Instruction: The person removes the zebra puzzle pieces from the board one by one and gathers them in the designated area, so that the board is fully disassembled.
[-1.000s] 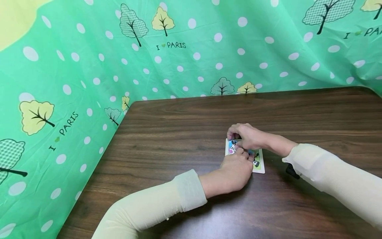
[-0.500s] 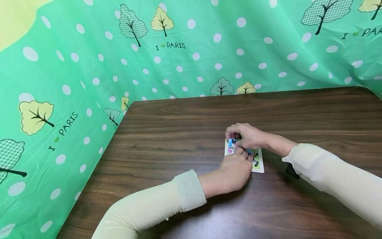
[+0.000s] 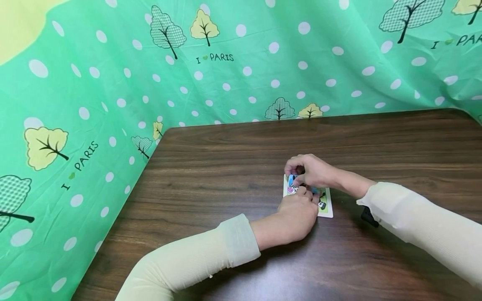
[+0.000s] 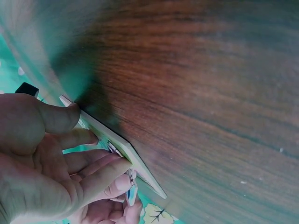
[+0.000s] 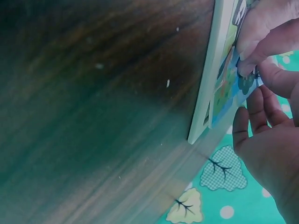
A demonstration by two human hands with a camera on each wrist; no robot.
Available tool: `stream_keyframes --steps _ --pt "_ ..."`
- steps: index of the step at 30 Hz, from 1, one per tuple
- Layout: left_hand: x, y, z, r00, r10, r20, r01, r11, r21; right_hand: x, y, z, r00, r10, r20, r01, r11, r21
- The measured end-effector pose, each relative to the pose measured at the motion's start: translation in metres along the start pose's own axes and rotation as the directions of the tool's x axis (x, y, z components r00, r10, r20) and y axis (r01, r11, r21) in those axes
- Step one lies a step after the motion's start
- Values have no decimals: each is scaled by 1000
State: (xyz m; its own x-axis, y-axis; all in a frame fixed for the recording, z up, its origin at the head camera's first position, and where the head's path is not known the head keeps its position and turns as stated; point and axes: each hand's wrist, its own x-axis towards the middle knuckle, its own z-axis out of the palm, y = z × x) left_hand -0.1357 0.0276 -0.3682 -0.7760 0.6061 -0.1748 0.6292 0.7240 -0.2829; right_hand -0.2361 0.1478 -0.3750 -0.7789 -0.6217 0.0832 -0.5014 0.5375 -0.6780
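Observation:
A small jigsaw puzzle [image 3: 326,209] with a white frame and a cartoon picture lies on the brown table. My left hand [image 3: 299,215] rests over its near part, bent fingertips pressing on the picture and the thumb by the frame's edge in the left wrist view. At the puzzle's far left corner, my right hand [image 3: 312,170] pinches a puzzle piece [image 4: 132,190] between thumb and fingers; the piece stands tilted against the board. Both hands hide the middle of the picture [image 5: 224,95].
The wood-grain table [image 3: 211,167] reaches out on all sides of the puzzle. Behind it and at the left hangs a green curtain [image 3: 226,100] with white dots and trees. A black device [image 3: 369,216] sits under the right sleeve's cuff.
My right thumb has shifted slightly over the picture at the puzzle's far left corner, and the right hand has risen a little. My left hand and the board look almost still.

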Motion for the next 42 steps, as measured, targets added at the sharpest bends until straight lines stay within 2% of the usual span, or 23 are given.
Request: stream_keyframes --steps 8,17,24,30,33,38,42 --pt "1 1 1 1000 -11 2 11 1000 7 1 1 0 998 56 -7 -55 990 132" --pt "0 0 1 1000 -9 2 9 1000 8 2 -1 0 998 56 -17 -55 997 44" --pt "0 0 1 1000 -8 12 8 1000 7 1 -3 -1 996 86 -9 -84 989 121" --pt "0 0 2 1000 -4 -13 4 1000 2 0 0 -2 995 96 -28 -89 979 182" --pt "0 0 2 1000 -2 -24 2 1000 5 0 -1 -3 996 86 -38 -81 989 120" --pt "-1 0 2 999 -6 -41 6 1000 3 1 -2 -3 998 37 -48 -39 998 -50" --pt "-1 0 3 999 -6 -36 6 1000 3 4 -4 -3 998 56 -42 -60 993 -100"
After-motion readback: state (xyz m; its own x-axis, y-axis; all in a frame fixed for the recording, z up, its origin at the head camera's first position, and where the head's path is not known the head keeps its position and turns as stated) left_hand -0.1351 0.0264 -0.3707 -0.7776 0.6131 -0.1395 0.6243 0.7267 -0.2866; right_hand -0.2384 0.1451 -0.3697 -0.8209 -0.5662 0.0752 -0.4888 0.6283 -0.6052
